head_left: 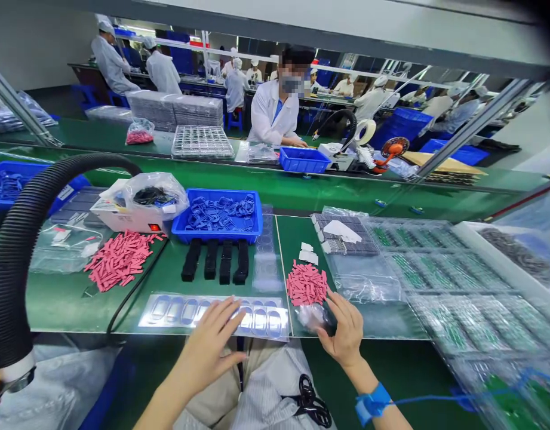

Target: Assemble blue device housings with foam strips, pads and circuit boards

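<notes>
My left hand (pixel 216 340) is open with spread fingers over the right half of a clear sheet (pixel 167 310) of rounded, silvery-white stickers at the table's front edge. It hides part of the sheet. My right hand (pixel 346 328) curves its thumb and fingers around the right side of a small blurred clear plastic piece (pixel 310 316); its exact kind is unclear. A blue band with a cord circles that wrist. Just beyond lies a pile of pink strips (pixel 307 283), with white paper pieces (pixel 308 253) behind it.
Black stacked pieces (pixel 225 263) stand before a blue bin (pixel 218 233) of blue frames. Another pink pile (pixel 120 260) and a white box (pixel 122 218) lie left, beside a thick black hose (pixel 15 257). Trays of green circuit boards (pixel 454 322) fill the right. A co-worker (pixel 275 110) sits opposite.
</notes>
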`<state>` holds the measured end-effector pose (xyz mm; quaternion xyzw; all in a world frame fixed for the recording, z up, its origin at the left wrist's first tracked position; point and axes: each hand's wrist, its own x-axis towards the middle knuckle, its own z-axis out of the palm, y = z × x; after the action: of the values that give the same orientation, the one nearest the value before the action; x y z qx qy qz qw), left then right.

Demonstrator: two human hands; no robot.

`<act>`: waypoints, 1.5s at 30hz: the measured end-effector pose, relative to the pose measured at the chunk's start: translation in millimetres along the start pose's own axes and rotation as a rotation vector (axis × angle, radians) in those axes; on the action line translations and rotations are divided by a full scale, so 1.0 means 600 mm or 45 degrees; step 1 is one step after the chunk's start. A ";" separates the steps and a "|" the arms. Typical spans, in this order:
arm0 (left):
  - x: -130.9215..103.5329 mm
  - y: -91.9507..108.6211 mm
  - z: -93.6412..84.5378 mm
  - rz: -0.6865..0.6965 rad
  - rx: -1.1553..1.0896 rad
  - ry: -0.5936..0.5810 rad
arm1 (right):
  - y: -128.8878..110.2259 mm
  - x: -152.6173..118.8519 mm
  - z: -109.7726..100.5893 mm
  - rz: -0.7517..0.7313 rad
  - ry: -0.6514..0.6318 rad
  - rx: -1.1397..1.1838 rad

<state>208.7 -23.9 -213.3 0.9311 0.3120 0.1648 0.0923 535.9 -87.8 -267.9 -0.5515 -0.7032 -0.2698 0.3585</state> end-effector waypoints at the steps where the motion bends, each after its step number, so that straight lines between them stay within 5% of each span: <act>1: 0.013 0.011 0.005 0.016 -0.020 -0.032 | 0.000 -0.003 0.002 0.003 0.025 -0.014; 9: 0.076 0.044 0.046 0.114 -0.030 -0.115 | -0.003 -0.008 0.008 0.035 0.084 -0.062; 23: 0.094 0.028 0.069 0.112 0.070 0.001 | -0.012 0.004 0.004 0.138 0.112 0.057; 33: 0.089 0.023 0.068 -0.021 0.047 0.053 | -0.008 0.009 -0.012 0.127 0.036 0.219; 45: 0.052 -0.016 0.027 0.045 0.109 0.129 | -0.019 0.017 -0.004 0.174 0.071 0.105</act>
<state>232.8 1.7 -223.2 0.9301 0.3064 0.1998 0.0337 523.9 -86.9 -258.1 -0.5752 -0.6642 -0.2308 0.4179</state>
